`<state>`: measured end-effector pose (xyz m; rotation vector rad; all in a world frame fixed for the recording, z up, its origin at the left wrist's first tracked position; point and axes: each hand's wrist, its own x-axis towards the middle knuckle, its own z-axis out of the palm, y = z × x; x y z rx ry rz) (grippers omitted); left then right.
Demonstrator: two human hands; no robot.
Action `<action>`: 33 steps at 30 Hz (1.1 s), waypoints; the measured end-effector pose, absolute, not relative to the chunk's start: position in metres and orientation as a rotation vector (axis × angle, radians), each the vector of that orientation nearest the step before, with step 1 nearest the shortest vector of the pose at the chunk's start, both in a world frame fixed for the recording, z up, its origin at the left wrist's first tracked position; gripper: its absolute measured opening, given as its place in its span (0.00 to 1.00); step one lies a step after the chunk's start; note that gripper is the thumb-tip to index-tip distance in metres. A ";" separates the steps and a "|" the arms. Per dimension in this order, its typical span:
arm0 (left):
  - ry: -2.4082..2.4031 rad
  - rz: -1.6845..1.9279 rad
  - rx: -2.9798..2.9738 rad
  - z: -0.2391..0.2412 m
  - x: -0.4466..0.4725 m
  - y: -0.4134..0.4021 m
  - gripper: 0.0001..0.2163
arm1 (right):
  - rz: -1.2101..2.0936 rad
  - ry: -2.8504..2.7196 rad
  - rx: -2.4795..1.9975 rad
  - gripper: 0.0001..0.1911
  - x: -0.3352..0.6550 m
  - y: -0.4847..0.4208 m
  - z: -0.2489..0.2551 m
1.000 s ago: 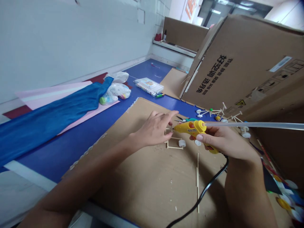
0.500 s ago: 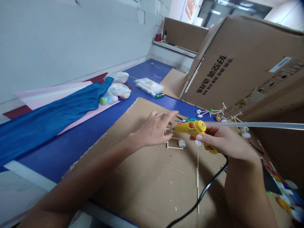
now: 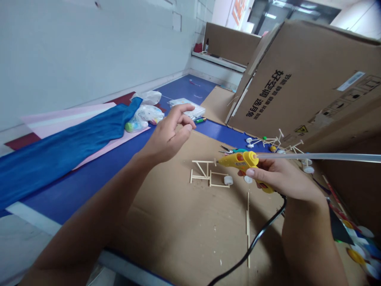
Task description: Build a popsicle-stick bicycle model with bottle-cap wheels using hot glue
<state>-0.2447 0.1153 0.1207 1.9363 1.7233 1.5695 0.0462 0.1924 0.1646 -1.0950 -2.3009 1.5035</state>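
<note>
My right hand (image 3: 279, 174) is wrapped round the grip of a yellow hot glue gun (image 3: 238, 160). A long clear glue stick (image 3: 315, 157) sticks out of its back end. The gun's nozzle is right beside the end of a small frame of thin wooden sticks (image 3: 201, 170), which has a white wheel (image 3: 228, 180) at its right side. Above and left of that frame hovers my left hand (image 3: 169, 135), fingers bent, with a gap between thumb and forefinger and nothing visible in it.
A brown cardboard sheet (image 3: 184, 226) covers the table, with loose wooden sticks (image 3: 247, 226) and the gun's black cord (image 3: 258, 236) on it. Pliers (image 3: 235, 150) lie beyond the gun. Stick models with wheels (image 3: 268, 140) stand near a large cardboard box (image 3: 321, 87).
My left hand has lifted off the stick frame and moved up and to the left, uncovering the frame. The right hand and glue gun have stayed in place.
</note>
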 end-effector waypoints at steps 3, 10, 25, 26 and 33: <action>1.767 1.507 1.970 0.124 -0.243 0.114 0.18 | 1.512 -2.304 -1.095 0.24 0.047 0.193 0.164; 1.798 1.283 2.161 0.123 -0.238 0.114 0.12 | 1.508 -2.314 -1.135 0.25 0.049 0.193 0.163; 1.776 0.813 2.388 0.109 -0.239 0.119 0.12 | 1.550 -2.304 -1.063 0.24 0.053 0.198 0.153; 1.783 0.778 2.374 0.109 -0.237 0.119 0.13 | 1.546 -2.308 -1.064 0.24 0.053 0.198 0.153; 1.756 0.641 2.354 0.105 -0.215 0.120 0.18 | 1.564 -2.302 -1.074 0.26 0.051 0.197 0.154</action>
